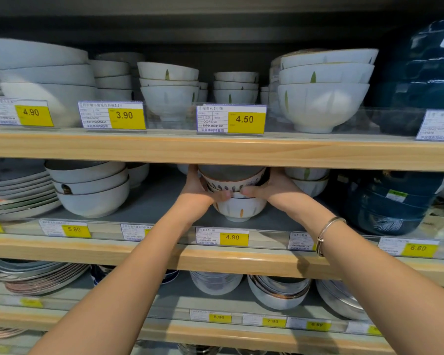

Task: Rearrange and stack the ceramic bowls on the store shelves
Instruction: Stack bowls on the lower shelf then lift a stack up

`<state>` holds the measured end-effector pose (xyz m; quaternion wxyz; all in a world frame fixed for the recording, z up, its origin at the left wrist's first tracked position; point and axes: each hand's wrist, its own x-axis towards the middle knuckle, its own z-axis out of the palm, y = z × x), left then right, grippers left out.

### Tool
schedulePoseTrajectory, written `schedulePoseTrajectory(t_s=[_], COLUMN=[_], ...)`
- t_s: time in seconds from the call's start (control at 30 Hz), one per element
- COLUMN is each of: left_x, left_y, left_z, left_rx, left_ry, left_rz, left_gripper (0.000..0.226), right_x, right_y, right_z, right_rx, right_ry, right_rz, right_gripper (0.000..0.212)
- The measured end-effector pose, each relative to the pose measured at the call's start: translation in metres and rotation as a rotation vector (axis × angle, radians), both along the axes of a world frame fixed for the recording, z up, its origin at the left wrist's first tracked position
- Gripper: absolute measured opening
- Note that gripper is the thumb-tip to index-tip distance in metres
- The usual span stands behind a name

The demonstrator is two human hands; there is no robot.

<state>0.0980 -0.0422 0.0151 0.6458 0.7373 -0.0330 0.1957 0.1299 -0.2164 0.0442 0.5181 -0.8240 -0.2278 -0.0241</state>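
Observation:
On the middle shelf stands a short stack of white ceramic bowls with painted leaf marks. My left hand and my right hand grip the upper bowls from both sides, thumbs meeting at the front. The bottom bowl of the stack rests on the grey shelf liner, below my thumbs. The tops of the held bowls are partly hidden by the wooden edge of the upper shelf.
Left of the stack sit larger white bowls and a pile of plates. Dark blue bowls stand to the right, small white bowls behind my right hand. The upper shelf carries several bowl stacks; price tags line each edge.

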Motion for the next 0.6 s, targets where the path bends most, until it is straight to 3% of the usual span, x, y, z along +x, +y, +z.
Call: schedulePoseTrajectory(t_s=[0.17,0.3,0.5,0.6], left_x=[-0.004,-0.010,-0.017,-0.017], left_y=[0.007,0.022,0.033,0.032], left_z=[0.004,0.000,0.006,0.006], left_rx=[-0.041,-0.136,-0.563,-0.687], left_ry=[-0.002,-0.020,-0.080,-0.092], left_rz=[0.003,-0.105,-0.321,-0.339], left_gripper=[0.083,0.085,0.069,0.066], right_x=[-0.006,-0.017,-0.031,-0.034], right_y=[0.009,0.021,0.036,0.041], right_z=[0.007,0.014,0.013,0.012], right_rx=[-0.050,-0.091,-0.050,0.023], right_ry=[0.035,0.026,0.022,-0.013], right_rz=[-0.038,-0.084,-0.048,-0.081], right_gripper=[0.064,0.063,0.052,0.051])
